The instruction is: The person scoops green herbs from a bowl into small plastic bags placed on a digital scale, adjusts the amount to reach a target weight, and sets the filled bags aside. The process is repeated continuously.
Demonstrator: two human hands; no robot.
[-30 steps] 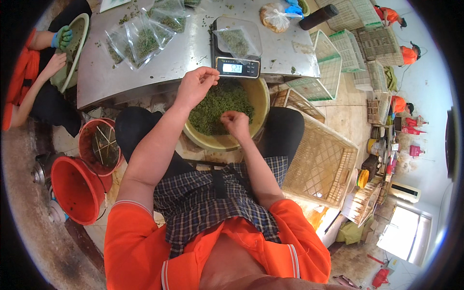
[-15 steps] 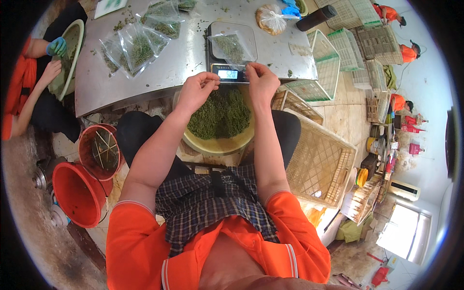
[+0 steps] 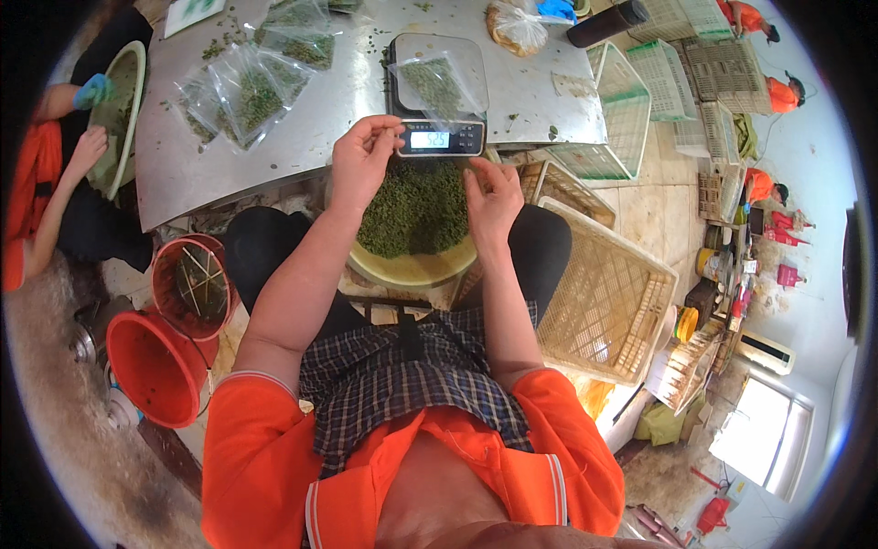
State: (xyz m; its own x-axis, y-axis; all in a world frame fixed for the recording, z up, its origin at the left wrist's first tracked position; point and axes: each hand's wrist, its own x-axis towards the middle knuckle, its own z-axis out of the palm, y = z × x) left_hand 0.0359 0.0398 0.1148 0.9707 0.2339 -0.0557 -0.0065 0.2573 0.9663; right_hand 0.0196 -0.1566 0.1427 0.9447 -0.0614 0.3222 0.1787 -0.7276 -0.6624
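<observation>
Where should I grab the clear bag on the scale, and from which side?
Probably pinch the bag by its near edge, coming from your side with the right hand: that edge looks like bare film, while the green pieces bunch farther back.

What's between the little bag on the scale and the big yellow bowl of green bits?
The lit screen of the scale lies between the bag and the bowl, in the head view.
</observation>
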